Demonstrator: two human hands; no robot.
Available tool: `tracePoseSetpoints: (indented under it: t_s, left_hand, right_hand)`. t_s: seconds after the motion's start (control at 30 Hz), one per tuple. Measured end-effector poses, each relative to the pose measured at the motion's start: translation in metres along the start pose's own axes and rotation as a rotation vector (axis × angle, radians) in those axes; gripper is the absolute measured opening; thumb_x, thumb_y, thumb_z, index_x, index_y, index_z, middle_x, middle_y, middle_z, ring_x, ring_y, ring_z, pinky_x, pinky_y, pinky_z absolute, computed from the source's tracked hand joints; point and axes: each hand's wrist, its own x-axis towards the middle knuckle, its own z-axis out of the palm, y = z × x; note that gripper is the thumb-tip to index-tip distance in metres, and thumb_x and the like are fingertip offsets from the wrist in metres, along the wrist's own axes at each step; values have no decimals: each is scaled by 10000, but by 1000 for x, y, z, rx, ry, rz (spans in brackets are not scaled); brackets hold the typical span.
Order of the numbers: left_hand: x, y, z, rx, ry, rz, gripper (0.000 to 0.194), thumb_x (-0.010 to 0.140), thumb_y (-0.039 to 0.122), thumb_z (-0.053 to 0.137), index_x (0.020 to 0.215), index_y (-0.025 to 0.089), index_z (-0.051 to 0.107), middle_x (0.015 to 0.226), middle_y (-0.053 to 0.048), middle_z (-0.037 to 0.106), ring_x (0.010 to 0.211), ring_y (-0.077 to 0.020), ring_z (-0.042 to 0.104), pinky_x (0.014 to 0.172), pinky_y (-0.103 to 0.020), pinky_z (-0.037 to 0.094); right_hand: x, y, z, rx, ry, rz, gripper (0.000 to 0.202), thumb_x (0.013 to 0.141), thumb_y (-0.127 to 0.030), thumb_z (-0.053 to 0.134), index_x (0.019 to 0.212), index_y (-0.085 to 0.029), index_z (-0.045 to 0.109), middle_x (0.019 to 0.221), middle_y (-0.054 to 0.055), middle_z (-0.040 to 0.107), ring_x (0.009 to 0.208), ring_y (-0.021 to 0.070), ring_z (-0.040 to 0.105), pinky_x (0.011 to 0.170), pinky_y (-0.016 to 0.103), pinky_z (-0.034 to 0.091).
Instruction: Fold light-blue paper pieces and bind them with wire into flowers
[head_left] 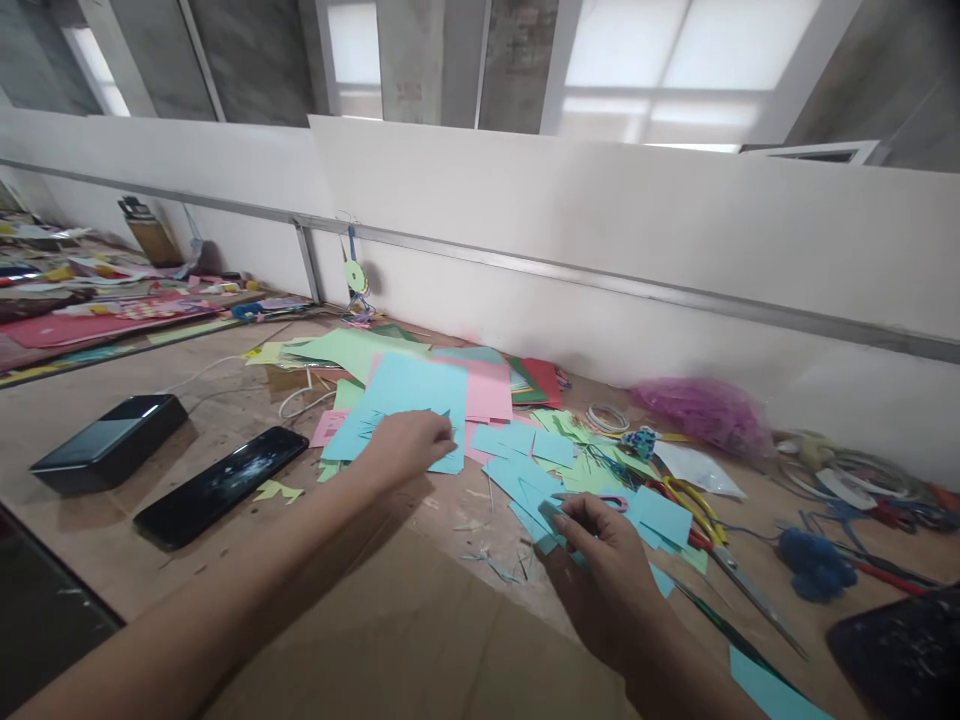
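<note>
Pinching a small blue-green paper piece (553, 516) over the brown desk (442, 502), the right hand (600, 555) seems mid-handling. The left hand (411, 440) curls, contents unclear; the next move likely calls for delicacy

- From here, the big sheet (420, 383) and small cards (555, 448) look sky blue
- Far sheet (352, 348): pale green
- Candy-pink paper (489, 390)
- Vivid purple-pink netting (705, 412)
- Deep blue yarn bundle (814, 565)
- Scissors (756, 597), silver-bladed, with red near the handles
- Black phone (223, 485), pale speckles across its screen
- Brown surface (97, 535)
</note>
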Motion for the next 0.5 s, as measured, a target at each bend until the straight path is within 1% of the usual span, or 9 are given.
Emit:
tracePoseSetpoints:
  t_s: [0.1,0.2,0.27,0.33,0.43,0.5]
  left_hand:
    - [-7,-25,7,105,26,-71,240,829,288,488,765,226,711,812,-65,733,770,-239,639,606,-294,343]
    - [-13,-38,22,164,48,-81,232,828,258,489,837,243,720,888,-72,738,887,-259,633,685,-322,360]
    - [-13,-40,32,188,73,-74,242,833,262,488,927,248,711,936,-84,731,957,-278,615,730,-347,360]
    - [-11,-40,38,204,94,-62,250,832,263,493,977,242,696,954,-96,723,979,-290,602,767,-372,354]
    - [-6,-38,43,222,111,-42,231,827,256,509,976,235,685,935,-101,722,959,-290,599,820,-400,339]
    - [-4,-37,44,237,126,-30,232,828,247,518,1002,236,672,938,-102,723,971,-291,591,883,-429,313]
  right_hand:
    - [1,5,0,9,24,-15,200,834,-379,602,755,-199,562,709,4,559,660,168,502,604,269,381]
    - [4,9,-1,18,34,-30,228,830,-399,608,748,-192,558,713,6,551,665,166,500,612,270,384]
    - [5,11,-2,17,37,-40,242,825,-412,613,753,-188,556,716,10,549,665,167,497,613,272,385]
    - [5,11,-2,11,41,-48,248,824,-419,612,758,-187,556,716,12,548,666,168,495,609,271,383]
    - [4,9,-2,1,37,-50,256,830,-430,600,749,-191,559,693,7,540,647,164,492,597,270,383]
    - [4,8,-2,4,40,-51,266,826,-442,600,735,-195,560,669,3,530,630,162,488,584,270,386]
